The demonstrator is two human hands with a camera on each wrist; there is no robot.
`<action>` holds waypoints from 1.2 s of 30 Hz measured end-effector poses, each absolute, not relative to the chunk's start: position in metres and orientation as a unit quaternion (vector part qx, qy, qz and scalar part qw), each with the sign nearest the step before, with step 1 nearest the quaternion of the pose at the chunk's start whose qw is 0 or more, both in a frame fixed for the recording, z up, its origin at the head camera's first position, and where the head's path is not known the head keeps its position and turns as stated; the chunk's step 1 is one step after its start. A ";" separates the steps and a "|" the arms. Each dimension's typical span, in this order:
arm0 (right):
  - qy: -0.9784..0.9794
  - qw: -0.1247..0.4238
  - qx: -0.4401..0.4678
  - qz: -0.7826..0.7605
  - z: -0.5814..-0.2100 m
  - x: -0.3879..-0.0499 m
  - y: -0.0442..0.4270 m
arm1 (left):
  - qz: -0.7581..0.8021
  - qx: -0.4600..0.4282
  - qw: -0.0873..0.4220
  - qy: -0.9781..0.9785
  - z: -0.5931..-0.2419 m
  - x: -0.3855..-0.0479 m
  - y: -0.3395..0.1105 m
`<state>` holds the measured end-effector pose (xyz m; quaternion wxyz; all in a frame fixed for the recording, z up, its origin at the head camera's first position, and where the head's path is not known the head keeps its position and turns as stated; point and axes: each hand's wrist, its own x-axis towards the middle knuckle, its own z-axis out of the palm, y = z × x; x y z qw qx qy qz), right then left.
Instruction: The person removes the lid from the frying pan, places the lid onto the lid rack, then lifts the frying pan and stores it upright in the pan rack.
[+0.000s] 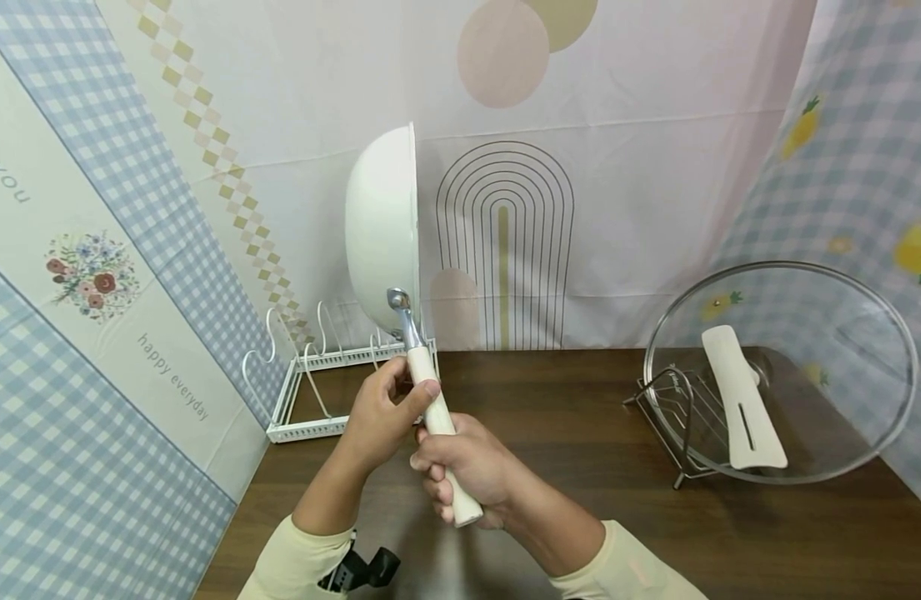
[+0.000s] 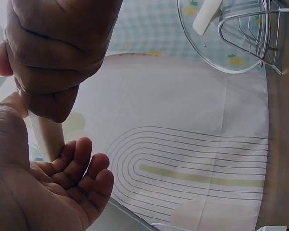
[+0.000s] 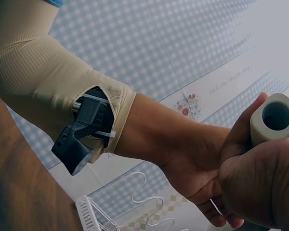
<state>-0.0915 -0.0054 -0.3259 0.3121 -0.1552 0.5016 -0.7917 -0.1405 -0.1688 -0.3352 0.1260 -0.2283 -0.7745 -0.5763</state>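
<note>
A white wok (image 1: 381, 225) is held on its side, its rim nearly vertical, above the back part of a white dish rack (image 1: 317, 429). Whether it touches the rack is hard to tell. My right hand (image 1: 468, 467) grips the lower part of its cream handle (image 1: 422, 367), fingers wrapped round. Higher up, my left hand (image 1: 385, 417) holds the handle with the thumb across its front and the fingers bent behind. The left wrist view shows those fingers (image 2: 86, 166) loosely curled beside the handle. In the right wrist view the handle's hollow end (image 3: 258, 129) faces the camera.
On the right, a glass lid (image 1: 828, 450) with a white slotted handle (image 1: 741, 400) leans upright in a dark wire stand (image 1: 685, 417). Printed cloth (image 1: 640, 200) hangs behind the brown wooden table (image 1: 550, 408), and checked cloth (image 1: 55, 400) stands at the left.
</note>
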 end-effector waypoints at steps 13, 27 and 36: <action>0.503 0.312 -0.149 -0.792 -0.325 -0.089 -0.008 | -0.584 -0.220 0.120 -0.772 -0.336 -0.138 -0.170; 0.494 0.322 -0.143 -0.795 -0.324 -0.086 -0.012 | -0.585 -0.220 0.113 -0.773 -0.338 -0.137 -0.175; 0.492 0.325 -0.138 -0.796 -0.326 -0.085 -0.015 | -0.587 -0.227 0.108 -0.770 -0.339 -0.136 -0.178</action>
